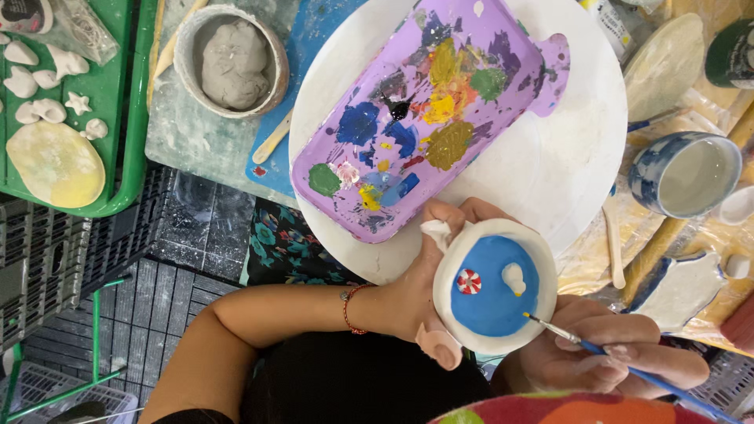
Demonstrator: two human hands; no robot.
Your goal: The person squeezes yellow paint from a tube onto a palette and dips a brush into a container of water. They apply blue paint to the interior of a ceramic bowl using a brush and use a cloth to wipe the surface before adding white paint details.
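Note:
My left hand (428, 294) grips a small white clay dish (495, 284) from its left side. The dish's inside is painted blue, with a red-and-white ring and a small white figure on it. My right hand (605, 353) pinches a thin blue-handled paintbrush (585, 343), its tip touching the dish's lower right rim. Just above the dish lies a purple tray (428, 110) used as a palette, smeared with blue, yellow, green and black paint, resting on a round white board (565, 173).
A bowl of grey clay (232, 61) sits at the upper left beside a wooden stick (271, 141). A green tray (118, 102) holds white clay shapes. A blue-and-white cup (685, 174) of cloudy water and a blue-edged white piece (679, 289) stand at the right.

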